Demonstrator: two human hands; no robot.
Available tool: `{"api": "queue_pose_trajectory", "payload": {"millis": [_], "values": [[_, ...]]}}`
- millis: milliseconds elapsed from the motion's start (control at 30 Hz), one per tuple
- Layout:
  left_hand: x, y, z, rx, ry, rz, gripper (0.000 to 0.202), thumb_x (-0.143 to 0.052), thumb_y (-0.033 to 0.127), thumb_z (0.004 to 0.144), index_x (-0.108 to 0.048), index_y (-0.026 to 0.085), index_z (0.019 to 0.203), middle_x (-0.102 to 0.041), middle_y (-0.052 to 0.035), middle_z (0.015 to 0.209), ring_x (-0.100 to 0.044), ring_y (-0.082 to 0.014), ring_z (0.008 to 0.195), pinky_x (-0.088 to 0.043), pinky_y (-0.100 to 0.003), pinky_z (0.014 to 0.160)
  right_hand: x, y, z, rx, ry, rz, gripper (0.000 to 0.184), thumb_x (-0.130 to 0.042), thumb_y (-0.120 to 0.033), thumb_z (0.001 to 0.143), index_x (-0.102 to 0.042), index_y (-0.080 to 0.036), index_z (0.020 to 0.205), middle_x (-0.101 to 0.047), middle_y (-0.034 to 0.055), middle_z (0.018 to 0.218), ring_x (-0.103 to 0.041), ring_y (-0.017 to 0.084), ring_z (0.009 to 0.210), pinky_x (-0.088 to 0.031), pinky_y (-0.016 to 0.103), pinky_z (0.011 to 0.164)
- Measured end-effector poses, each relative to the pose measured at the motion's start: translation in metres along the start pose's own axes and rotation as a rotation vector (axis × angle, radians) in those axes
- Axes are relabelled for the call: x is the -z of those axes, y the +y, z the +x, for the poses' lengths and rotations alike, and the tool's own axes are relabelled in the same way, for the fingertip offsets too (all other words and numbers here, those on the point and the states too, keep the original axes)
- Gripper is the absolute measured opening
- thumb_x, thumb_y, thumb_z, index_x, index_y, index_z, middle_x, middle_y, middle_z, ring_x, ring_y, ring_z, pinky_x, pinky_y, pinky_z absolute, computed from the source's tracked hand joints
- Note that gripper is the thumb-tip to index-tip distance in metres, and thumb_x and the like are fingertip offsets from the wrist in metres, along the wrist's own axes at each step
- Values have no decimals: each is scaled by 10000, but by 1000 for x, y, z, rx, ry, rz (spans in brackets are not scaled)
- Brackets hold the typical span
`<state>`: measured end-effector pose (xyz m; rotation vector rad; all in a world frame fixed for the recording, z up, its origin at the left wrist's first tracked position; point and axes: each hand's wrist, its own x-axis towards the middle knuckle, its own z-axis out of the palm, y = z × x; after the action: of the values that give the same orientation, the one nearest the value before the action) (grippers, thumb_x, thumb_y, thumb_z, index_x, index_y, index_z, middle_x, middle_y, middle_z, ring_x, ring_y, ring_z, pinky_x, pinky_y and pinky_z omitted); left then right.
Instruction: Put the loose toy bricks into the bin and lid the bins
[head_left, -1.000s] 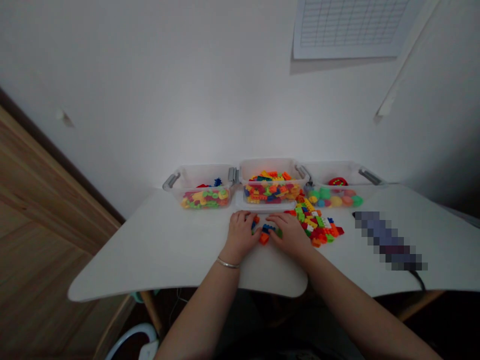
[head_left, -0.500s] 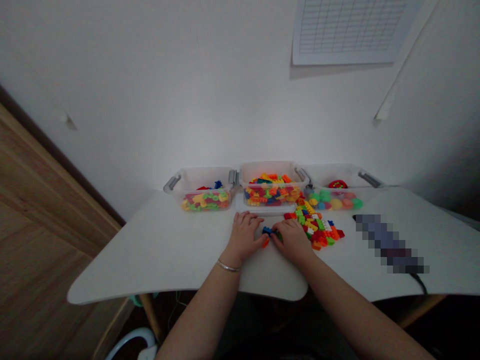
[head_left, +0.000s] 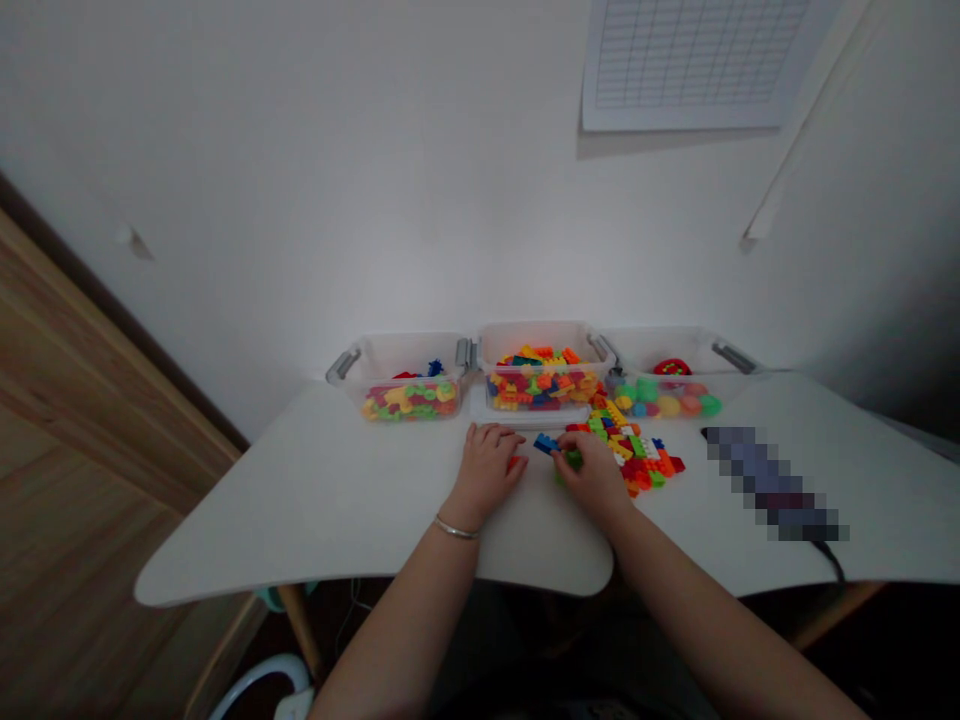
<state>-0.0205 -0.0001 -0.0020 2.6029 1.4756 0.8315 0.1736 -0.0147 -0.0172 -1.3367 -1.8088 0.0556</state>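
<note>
My right hand (head_left: 596,477) pinches a blue toy brick (head_left: 545,443) between thumb and fingers, holding it just above the white table (head_left: 322,510). Beneath that palm a green brick (head_left: 574,459) partly shows. To the left, my left hand (head_left: 486,470), with a bangle at the wrist, is curled low at the table. A red-orange brick (head_left: 514,463) peeks out between its thumb and fingers, mostly hidden. Right beside my right hand lies a loose pile of coloured bricks (head_left: 637,450).
Along the wall stand a left bin (head_left: 405,375) with small pieces, a middle bin (head_left: 540,340) full of bricks and a right bin (head_left: 664,390) with coloured balls. A blurred-out dark object (head_left: 772,485) with a cable lies at the right.
The hands have drawn apart. My right hand has lifted the blue brick up and away from my left hand, and the orange piece near my left thumb has shifted into that hand's grasp.
</note>
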Motion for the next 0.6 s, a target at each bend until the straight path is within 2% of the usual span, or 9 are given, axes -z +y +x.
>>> {"api": "queue_pose_trajectory", "payload": {"millis": [167, 367, 600], "values": [[-1, 0, 1, 18, 12, 11, 254, -539, 280, 860, -630, 245, 1095, -612, -61, 1126, -487, -235, 1127, -223, -520, 1107, 13, -2, 14, 33, 147, 107, 177, -535, -293, 828, -435, -250, 688, -653, 67, 912, -595, 233, 901, -464, 399, 812], [-1, 0, 1, 27, 22, 17, 241, -537, 251, 856, -633, 235, 1076, -611, -59, 1116, -495, -230, 1114, -243, -510, 1101, 36, -4, 54, -8, 356, 164, 193, -543, -317, 828, -422, -241, 698, -602, 51, 866, -572, 218, 864, -458, 375, 786], [2, 2, 2, 35, 34, 16, 216, -533, 255, 862, -647, 224, 1043, -620, -71, 1084, -503, -232, 1086, -287, -510, 1061, 50, -3, 109, -48, 392, 152, 143, -574, -334, 781, -501, -216, 741, -559, 29, 805, -543, 188, 765, -471, 341, 731]]}}
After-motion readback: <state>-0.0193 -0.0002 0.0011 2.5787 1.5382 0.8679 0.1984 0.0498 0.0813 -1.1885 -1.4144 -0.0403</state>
